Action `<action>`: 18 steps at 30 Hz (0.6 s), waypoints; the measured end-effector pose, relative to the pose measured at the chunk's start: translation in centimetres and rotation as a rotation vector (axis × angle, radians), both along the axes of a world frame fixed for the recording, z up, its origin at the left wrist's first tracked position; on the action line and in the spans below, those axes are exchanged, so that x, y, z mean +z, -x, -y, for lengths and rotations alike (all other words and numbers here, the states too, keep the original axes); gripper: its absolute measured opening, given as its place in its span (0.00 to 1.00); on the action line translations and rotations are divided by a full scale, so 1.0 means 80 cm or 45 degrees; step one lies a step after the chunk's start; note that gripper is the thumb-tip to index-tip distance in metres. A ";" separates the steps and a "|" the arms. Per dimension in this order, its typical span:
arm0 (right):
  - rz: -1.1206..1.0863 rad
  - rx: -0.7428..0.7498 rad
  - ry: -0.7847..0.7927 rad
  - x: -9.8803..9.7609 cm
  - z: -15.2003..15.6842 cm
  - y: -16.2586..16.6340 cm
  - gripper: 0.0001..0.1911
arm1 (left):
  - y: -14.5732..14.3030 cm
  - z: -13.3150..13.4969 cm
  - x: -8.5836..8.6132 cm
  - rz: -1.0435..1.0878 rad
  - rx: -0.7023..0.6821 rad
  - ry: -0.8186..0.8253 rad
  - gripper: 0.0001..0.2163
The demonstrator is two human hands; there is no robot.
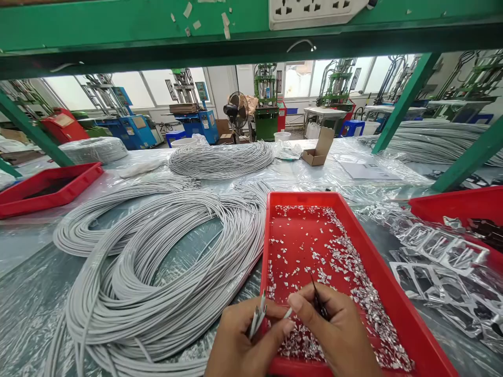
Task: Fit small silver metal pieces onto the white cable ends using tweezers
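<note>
We see our two hands low in the view, meeting over the near edge of the red tray point(396, 293). Our left hand point(245, 345) is closed around the ends of a few thin grey wires point(257, 317), whose tips stick up between thumb and fingers. Our right hand point(338, 335) pinches a small pale piece point(288, 313) between thumb and forefinger, right beside the wire tips, and also holds dark tweezers point(317, 299) that point up and away from us. Whether the piece touches the wires we cannot tell.

The tray lies on the tabletop point(23, 293), which is covered in clear plastic sheet. Inside it, small silvery metal bits point(346, 256) are scattered, thickest along the right side and near our hands.

To the left of the tray lie large coils of grey cable point(165, 272), loosely looped and reaching up to the tray's left wall. Another coil point(220, 159) lies farther back. A second red tray point(47, 186) sits at the far left, and a third point(456, 207) at the right edge. Between the near tray and that one lie clear plastic blister sheets point(444, 262). A small open cardboard box point(320, 149) stands farther back on the tabletop. A green frame point(157, 31) runs overhead with a white power strip point(314, 11) fixed to it.
</note>
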State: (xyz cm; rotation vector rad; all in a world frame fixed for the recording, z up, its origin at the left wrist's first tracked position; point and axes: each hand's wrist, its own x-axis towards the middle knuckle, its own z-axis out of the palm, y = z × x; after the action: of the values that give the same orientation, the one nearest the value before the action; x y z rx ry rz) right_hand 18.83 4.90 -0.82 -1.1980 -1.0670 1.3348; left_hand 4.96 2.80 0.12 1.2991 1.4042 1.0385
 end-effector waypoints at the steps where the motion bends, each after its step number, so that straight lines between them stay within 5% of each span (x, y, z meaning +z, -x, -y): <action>1: -0.030 -0.008 0.011 0.001 0.000 0.000 0.16 | 0.002 0.000 0.000 0.061 -0.021 0.069 0.10; 8: -0.039 0.062 0.103 0.005 0.002 -0.004 0.19 | 0.015 -0.001 0.002 0.277 -0.234 0.197 0.17; 15: -0.026 0.177 0.026 -0.006 0.001 -0.009 0.17 | 0.009 0.002 0.005 0.316 -0.094 0.294 0.16; 18: 0.038 0.161 0.015 -0.007 0.001 -0.010 0.17 | 0.003 0.007 0.004 0.131 0.004 0.163 0.12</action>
State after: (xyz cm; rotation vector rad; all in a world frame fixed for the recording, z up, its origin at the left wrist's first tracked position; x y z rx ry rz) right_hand 19.62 4.79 -1.40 -1.1788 -1.1740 1.4258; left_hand 4.70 2.22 0.44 1.1358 1.3719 0.9868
